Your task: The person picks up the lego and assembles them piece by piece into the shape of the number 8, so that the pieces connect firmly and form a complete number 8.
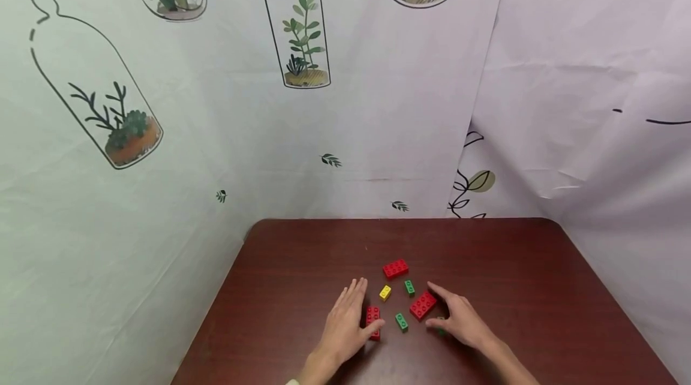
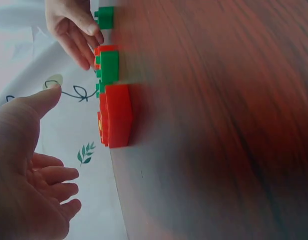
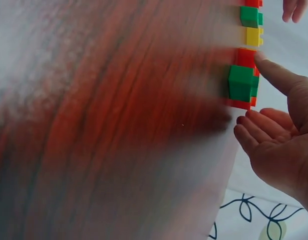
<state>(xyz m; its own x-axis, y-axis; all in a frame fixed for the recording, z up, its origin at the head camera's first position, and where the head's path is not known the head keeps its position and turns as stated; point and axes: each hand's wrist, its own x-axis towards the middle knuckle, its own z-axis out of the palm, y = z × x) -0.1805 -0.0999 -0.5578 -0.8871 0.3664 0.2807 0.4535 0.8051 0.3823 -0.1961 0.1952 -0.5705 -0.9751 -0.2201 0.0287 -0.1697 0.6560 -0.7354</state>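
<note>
My left hand (image 1: 341,326) hovers over the left side of a loose group of toy building bricks, fingers extended and thumb apart. Below its thumb lies a red brick (image 1: 372,314), partly covered; the left wrist view shows that red brick (image 2: 119,117) apart from the palm. On the other side, my right hand (image 1: 463,320) spreads its thumb and fingers around a red brick (image 1: 423,306) without gripping it. A green brick (image 1: 441,331) is mostly hidden under that hand, but the right wrist view shows the green brick (image 3: 241,82) plainly. Neither hand holds anything.
Between the hands lie a small yellow brick (image 1: 385,292) and two small green bricks, one farther back (image 1: 409,288) and one nearer (image 1: 401,322). Behind them sits another red brick (image 1: 396,268). The dark wooden table (image 1: 302,253) ends at a white printed curtain (image 1: 356,133).
</note>
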